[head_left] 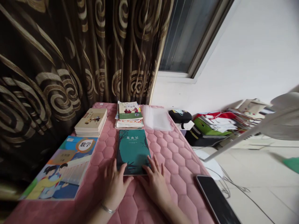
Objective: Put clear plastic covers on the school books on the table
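A teal book [133, 152] with white Chinese characters on its cover lies flat on the pink quilted surface [181, 177]. My left hand [114, 186] rests at its lower left corner, fingers spread, a bracelet on the wrist. At the lower right corner lies my right hand [156, 182], its fingers also apart and touching the cover's edge. Neither hand is closed around the book. Left of it is a larger colourful textbook [66, 168] with cartoon children on the front.
Behind the teal book sit a small pile of booklets [130, 111] and clear plastic sleeves [158, 119]. A stack of beige books [91, 122] stands at the left, by the curtain [130, 46]. A dark tablet-like device [217, 199] lies at the right edge, near a white lamp [235, 140].
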